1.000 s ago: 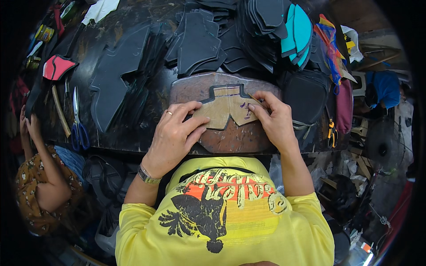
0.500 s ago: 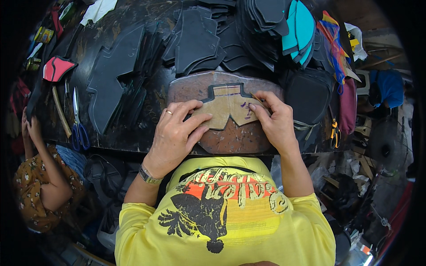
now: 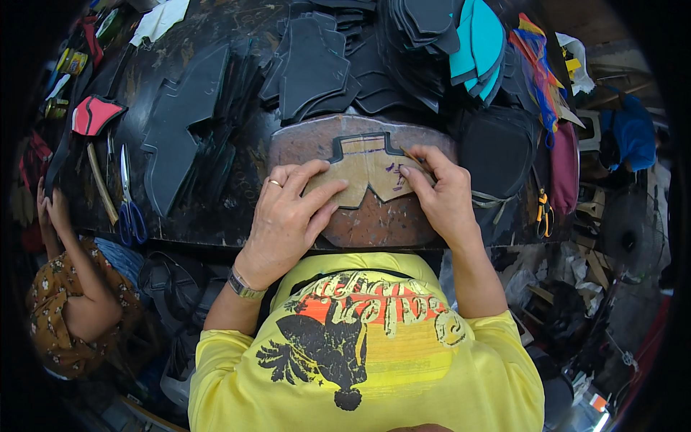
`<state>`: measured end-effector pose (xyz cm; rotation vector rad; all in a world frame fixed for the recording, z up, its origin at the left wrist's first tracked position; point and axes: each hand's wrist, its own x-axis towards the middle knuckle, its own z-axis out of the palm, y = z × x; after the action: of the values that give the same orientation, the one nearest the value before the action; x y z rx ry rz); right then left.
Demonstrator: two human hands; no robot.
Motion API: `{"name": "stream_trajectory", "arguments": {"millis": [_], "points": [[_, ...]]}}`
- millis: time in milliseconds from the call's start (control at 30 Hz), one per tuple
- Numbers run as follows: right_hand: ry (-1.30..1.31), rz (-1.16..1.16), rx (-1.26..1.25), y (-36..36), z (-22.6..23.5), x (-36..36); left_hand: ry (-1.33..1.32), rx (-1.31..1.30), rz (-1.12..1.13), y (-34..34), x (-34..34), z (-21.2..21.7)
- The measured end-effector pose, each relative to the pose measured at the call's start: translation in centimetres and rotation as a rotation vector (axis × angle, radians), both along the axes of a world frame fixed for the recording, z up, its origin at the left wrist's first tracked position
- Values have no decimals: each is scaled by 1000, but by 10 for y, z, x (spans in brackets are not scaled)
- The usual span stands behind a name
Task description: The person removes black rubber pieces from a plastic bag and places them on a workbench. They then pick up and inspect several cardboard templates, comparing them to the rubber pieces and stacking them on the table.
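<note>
A tan cardboard template (image 3: pixel 360 173) with purple marks and a notch in its lower edge lies over a dark piece, whose black rim shows around it. Both rest on a worn brown board (image 3: pixel 381 225). My left hand (image 3: pixel 289 205) presses the template's left side with fingers spread, nothing gripped. At the right side, my right hand (image 3: pixel 440 189) pinches a thin, pencil-like stick (image 3: pixel 410 155). Its tip is close to the template's upper right edge; most of the stick is hidden by the fingers.
Stacked black cut pieces (image 3: pixel 309 68) lie beyond the board, with turquoise ones (image 3: pixel 476 47) at far right. Blue-handled scissors (image 3: pixel 131 219) and a red-pink piece (image 3: pixel 97 115) are at left. Orange-handled snips (image 3: pixel 543 216) lie at right. Another person's hands (image 3: pixel 56 209) show at far left.
The view has shifted slightly. Both hands stay in nearly the same place on the template, and the stick remains in my right hand.
</note>
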<state>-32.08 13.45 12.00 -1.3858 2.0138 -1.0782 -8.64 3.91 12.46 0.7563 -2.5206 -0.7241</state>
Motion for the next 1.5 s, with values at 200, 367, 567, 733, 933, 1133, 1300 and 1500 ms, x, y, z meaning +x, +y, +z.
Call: {"name": "stream_trajectory", "arguments": {"millis": [200,367,567,733,933,1133,1300,1500], "points": [[-308,-72,23,2,4,-3,6,45,54,3,0,2],[-429,-258,-279,12,40,-20,18,135,87,4,5,2],[-545,-309,-472,16,60,-31,2,16,45,2,3,2],[-684,-193,-303,20,50,-23,81,157,89,1,-1,3],[-510,-50,5,10,13,-7,140,256,68,-5,-3,3],[-50,17,-125,6,-20,7,162,444,-51,-6,9,10],[53,13,-77,8,-12,8,183,409,13,-1,8,2],[-81,79,20,14,3,2,241,275,65,8,8,-3]]}}
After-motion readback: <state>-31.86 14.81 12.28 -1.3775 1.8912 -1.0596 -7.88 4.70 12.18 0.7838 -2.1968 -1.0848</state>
